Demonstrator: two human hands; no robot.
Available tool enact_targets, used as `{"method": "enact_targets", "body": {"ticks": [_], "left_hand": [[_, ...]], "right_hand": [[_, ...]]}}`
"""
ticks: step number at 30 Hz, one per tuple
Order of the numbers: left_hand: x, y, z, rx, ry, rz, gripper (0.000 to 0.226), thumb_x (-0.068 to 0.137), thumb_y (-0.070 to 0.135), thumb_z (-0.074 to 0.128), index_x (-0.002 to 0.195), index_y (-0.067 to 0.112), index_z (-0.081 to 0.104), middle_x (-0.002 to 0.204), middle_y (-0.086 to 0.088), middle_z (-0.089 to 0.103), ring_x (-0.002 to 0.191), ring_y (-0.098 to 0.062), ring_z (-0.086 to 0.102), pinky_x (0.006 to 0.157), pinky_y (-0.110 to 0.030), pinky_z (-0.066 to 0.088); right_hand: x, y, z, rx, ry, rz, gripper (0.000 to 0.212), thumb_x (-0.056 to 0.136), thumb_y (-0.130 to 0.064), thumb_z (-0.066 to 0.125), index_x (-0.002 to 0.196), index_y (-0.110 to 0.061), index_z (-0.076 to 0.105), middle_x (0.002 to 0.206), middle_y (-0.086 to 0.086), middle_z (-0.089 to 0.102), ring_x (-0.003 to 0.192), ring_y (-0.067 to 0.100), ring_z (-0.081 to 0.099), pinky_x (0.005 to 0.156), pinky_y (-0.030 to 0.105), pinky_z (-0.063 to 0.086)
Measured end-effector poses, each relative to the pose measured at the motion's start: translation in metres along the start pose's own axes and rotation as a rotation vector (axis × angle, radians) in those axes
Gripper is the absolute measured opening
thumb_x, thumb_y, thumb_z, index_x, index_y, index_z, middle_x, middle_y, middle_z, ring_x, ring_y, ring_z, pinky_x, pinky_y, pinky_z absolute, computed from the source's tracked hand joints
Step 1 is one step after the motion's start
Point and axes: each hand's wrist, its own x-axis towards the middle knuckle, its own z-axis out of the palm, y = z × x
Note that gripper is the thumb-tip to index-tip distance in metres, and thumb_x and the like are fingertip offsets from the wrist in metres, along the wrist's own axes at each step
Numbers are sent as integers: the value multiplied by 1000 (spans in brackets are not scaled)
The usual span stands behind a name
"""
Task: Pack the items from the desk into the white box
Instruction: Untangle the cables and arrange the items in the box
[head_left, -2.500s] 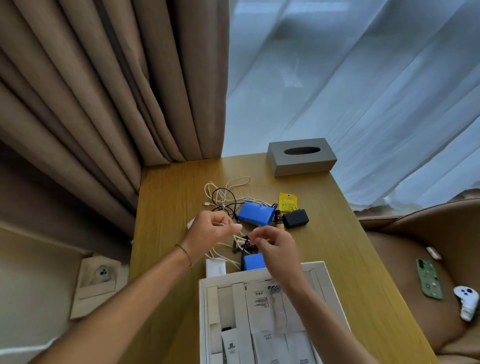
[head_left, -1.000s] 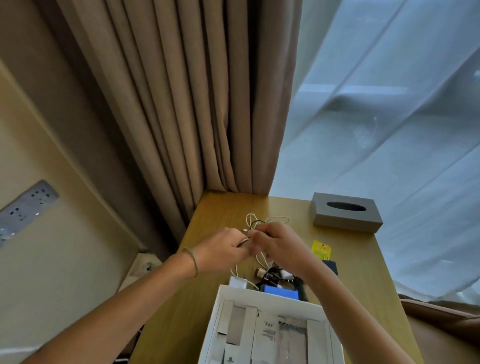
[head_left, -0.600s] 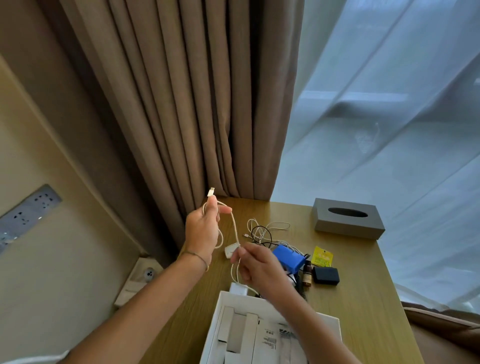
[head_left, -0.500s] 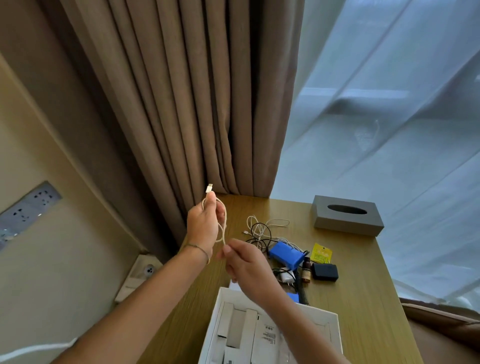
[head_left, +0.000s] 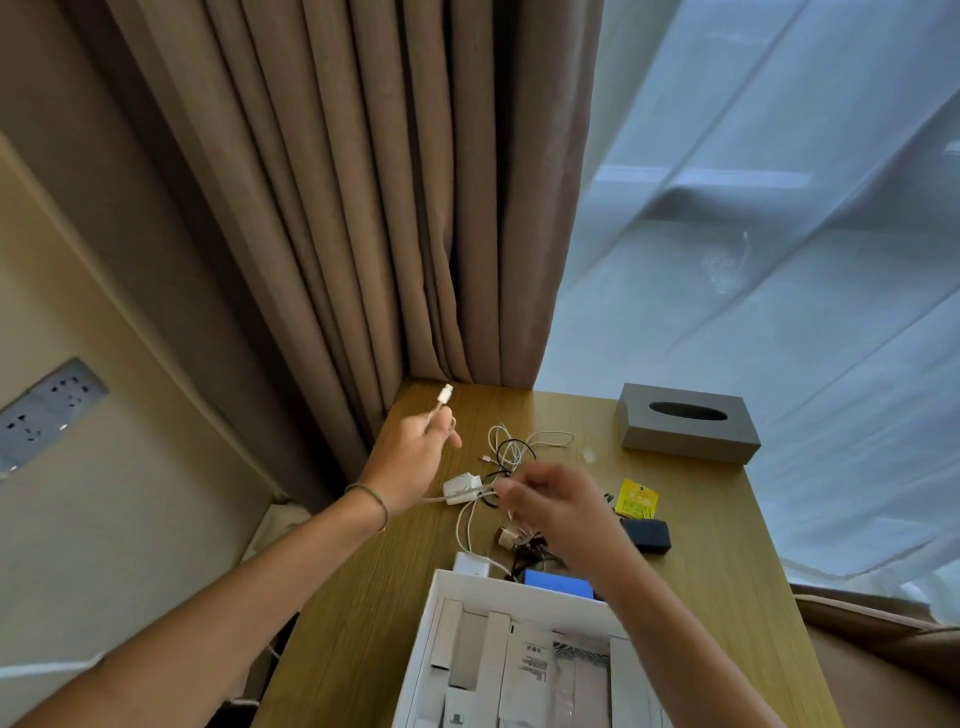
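My left hand (head_left: 415, 462) grips a white cable (head_left: 464, 525) near its plug end, and the plug (head_left: 445, 393) sticks up above the fingers. My right hand (head_left: 558, 506) pinches the same cable lower down, over the desk's middle. A white charger block (head_left: 462, 487) hangs between the hands. On the desk lie a tangle of white and black cables (head_left: 514, 447), a blue block (head_left: 558, 583), a black adapter (head_left: 647, 535), a yellow packet (head_left: 638, 499) and a small brown item (head_left: 506, 535). The white box (head_left: 441, 582) stands at the near edge with white packets inside.
A grey tissue box (head_left: 685, 428) sits at the desk's far right corner. Brown curtains (head_left: 363, 208) hang behind the desk's far left, sheer white ones (head_left: 779, 260) to the right. A wall socket strip (head_left: 47, 402) is at the left. A brown chair edge (head_left: 857, 623) shows right.
My left hand has dropped and tilted the plug end outward. My right hand has slid right along the cable, and the white charger block now hangs between the hands.
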Motion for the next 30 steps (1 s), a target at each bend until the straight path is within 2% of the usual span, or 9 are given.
{"method": "enact_targets", "body": {"ticks": [4, 7, 9, 12, 16, 20, 23, 26, 30], "left_hand": [[-15, -3, 12, -90, -315, 104, 64, 83, 84, 29, 72, 25, 54, 61, 5, 54, 54, -12, 48, 62, -33, 42], [-27, -3, 22, -92, -459, 203, 61, 74, 85, 46, 72, 25, 46, 61, 5, 47, 55, -13, 41, 55, -29, 38], [-33, -2, 28, -58, -413, 279, 59, 79, 73, 56, 72, 16, 47, 59, 12, 41, 52, -6, 34, 49, -21, 31], [-36, 1, 30, -274, -321, 255, 54, 95, 53, 48, 77, 4, 60, 55, 10, 38, 45, -3, 32, 45, -21, 28], [-34, 11, 26, -556, -250, 108, 41, 101, 41, 41, 96, 22, 77, 66, -1, 53, 47, -6, 42, 40, -19, 34], [-29, 20, 29, -748, -141, 14, 51, 105, 40, 35, 101, 6, 72, 98, -12, 76, 82, -21, 71, 61, -28, 54], [-25, 28, 28, -966, -121, -116, 48, 106, 43, 33, 86, 8, 59, 84, -19, 75, 76, -33, 74, 58, -34, 58], [-18, 28, 27, -885, -1, -83, 44, 105, 48, 33, 78, 17, 48, 60, -5, 60, 45, -20, 58, 39, -23, 43], [-11, 15, 28, -613, 60, 28, 42, 104, 47, 33, 83, 14, 48, 61, 0, 51, 41, -9, 39, 36, -20, 32]], "right_hand": [[5, -17, -20, 352, 83, -1, 29, 99, -22, 61, 72, -17, 70, 55, -3, 55, 56, 19, 55, 67, 31, 51], [7, -21, -23, 463, 121, 34, 31, 104, -20, 53, 82, -7, 71, 51, -5, 42, 47, 9, 44, 57, 27, 46], [7, -21, -22, 485, 125, 42, 32, 105, -18, 49, 88, -4, 73, 52, -4, 36, 48, 9, 37, 53, 23, 43], [7, -19, -18, 444, 168, 45, 31, 106, -17, 48, 91, -2, 70, 56, 0, 31, 50, 11, 32, 54, 25, 41], [5, -15, -9, 408, 183, 91, 29, 105, -21, 52, 83, -7, 65, 53, -4, 36, 48, 11, 34, 50, 23, 39], [3, -4, 13, 364, 81, 124, 32, 106, -23, 50, 81, -7, 63, 54, 1, 43, 49, 14, 39, 49, 27, 38], [-3, 2, 30, 243, -20, 175, 35, 106, -26, 49, 79, -10, 64, 52, -2, 52, 47, 14, 47, 54, 30, 44], [-11, 5, 41, 80, -149, 193, 33, 106, -25, 47, 84, -7, 64, 54, -3, 51, 48, 13, 48, 60, 36, 49], [-20, -1, 34, -98, -166, 182, 28, 103, -26, 52, 80, -17, 65, 67, 2, 53, 59, 13, 52, 66, 35, 52]]}}
